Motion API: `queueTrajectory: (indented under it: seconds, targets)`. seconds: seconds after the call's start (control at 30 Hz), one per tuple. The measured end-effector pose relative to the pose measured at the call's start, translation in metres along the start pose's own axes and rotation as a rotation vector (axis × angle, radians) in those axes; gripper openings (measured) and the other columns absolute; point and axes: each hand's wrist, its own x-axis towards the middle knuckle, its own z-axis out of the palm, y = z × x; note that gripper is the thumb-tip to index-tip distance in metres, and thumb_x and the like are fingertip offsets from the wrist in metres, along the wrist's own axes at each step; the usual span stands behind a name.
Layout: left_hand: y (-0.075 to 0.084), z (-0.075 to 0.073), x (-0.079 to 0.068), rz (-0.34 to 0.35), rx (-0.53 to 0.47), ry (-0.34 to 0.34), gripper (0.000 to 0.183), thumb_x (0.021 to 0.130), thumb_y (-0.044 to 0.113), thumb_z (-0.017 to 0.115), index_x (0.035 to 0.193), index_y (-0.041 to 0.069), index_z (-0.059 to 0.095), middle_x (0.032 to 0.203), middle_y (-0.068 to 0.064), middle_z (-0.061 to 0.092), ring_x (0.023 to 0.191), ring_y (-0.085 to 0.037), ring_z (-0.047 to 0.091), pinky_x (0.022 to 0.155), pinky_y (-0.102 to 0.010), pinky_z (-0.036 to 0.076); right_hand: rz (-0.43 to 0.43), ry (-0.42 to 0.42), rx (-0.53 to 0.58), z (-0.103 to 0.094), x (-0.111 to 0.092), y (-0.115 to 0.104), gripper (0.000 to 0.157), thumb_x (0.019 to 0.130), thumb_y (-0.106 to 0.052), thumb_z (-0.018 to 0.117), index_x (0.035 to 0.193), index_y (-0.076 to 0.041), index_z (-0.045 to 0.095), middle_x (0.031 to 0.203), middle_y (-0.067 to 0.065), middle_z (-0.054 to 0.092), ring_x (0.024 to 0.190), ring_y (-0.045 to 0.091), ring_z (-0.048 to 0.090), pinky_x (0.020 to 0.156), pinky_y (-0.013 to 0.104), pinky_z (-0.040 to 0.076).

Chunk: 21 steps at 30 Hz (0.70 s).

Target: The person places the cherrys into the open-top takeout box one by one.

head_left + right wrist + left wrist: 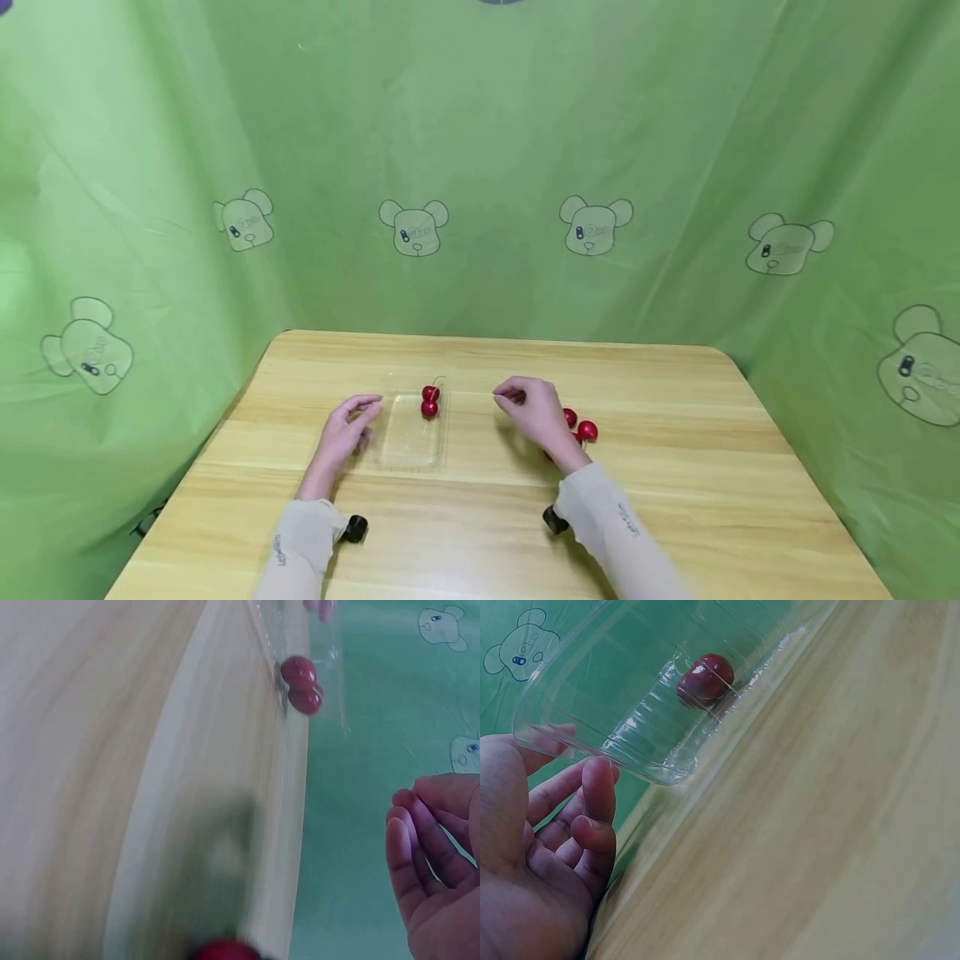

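A clear plastic box stands on the table, left of the middle. Two dark red cherries lie close together inside it, towards its right side, with a thin stem beside them. At the box's left edge is my left hand, fingers loosely bent; in the left wrist view its fingertips are at the rim, and firm contact is hard to judge. My right hand hovers between the box and several red cherries. Its thumb and forefinger tips meet, with nothing visible between them.
The cherries on the right are partly hidden by my right wrist. A wooden table lies under everything. Behind it and at both sides hangs a green curtain printed with bear heads. A black wrist camera sits at the left cuff.
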Motion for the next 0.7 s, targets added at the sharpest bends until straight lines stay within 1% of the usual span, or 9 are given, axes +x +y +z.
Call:
queueTrajectory:
  seconds: [0.13, 0.2, 0.4, 0.57, 0.7]
  targets:
    - [0.002, -0.002, 0.0, -0.004, 0.004, -0.011, 0.045, 0.102, 0.036, 0.067, 0.136, 0.007, 0.063, 0.121, -0.015, 0.058, 0.057, -0.012, 0.055, 0.05, -0.02, 0.041, 0.026, -0.012, -0.017, -0.022, -0.014, 0.013, 0.007, 0.096, -0.015, 0.075, 0.1, -0.015, 0.08, 0.093, -0.002, 0.077, 0.082, 0.012, 0.066, 0.075, 0.029, 0.056]
    - [0.002, -0.003, 0.0, -0.006, 0.006, -0.009, 0.045, 0.102, 0.036, 0.067, 0.136, 0.007, 0.063, 0.122, -0.017, 0.058, 0.058, -0.012, 0.055, 0.049, -0.02, 0.041, 0.041, -0.021, -0.024, -0.033, -0.022, 0.02, 0.009, 0.096, -0.017, 0.075, 0.103, -0.014, 0.08, 0.092, -0.001, 0.077, 0.082, 0.013, 0.066, 0.075, 0.029, 0.055]
    - [0.002, -0.002, -0.001, -0.008, 0.023, -0.01, 0.046, 0.102, 0.037, 0.067, 0.137, 0.008, 0.063, 0.122, -0.015, 0.057, 0.058, -0.011, 0.056, 0.049, -0.02, 0.042, 0.087, -0.02, -0.061, -0.061, -0.043, 0.045, 0.014, 0.096, -0.016, 0.074, 0.107, -0.009, 0.079, 0.096, 0.002, 0.077, 0.083, 0.014, 0.065, 0.074, 0.026, 0.054]
    - [0.002, 0.0, -0.002, -0.009, 0.025, -0.005, 0.044, 0.102, 0.036, 0.067, 0.136, 0.008, 0.064, 0.12, -0.012, 0.058, 0.058, -0.011, 0.056, 0.049, -0.02, 0.042, 0.148, -0.005, -0.067, -0.077, -0.058, 0.066, 0.014, 0.095, -0.013, 0.075, 0.107, -0.007, 0.079, 0.099, 0.006, 0.077, 0.084, 0.016, 0.066, 0.073, 0.024, 0.054]
    - [0.001, 0.001, -0.001, -0.008, 0.019, -0.007, 0.043, 0.102, 0.035, 0.067, 0.136, 0.008, 0.064, 0.12, -0.011, 0.058, 0.058, -0.011, 0.056, 0.049, -0.02, 0.042, 0.2, -0.018, -0.063, -0.085, -0.067, 0.077, 0.014, 0.096, -0.013, 0.074, 0.107, -0.005, 0.078, 0.097, 0.009, 0.076, 0.08, 0.02, 0.067, 0.065, 0.024, 0.055]
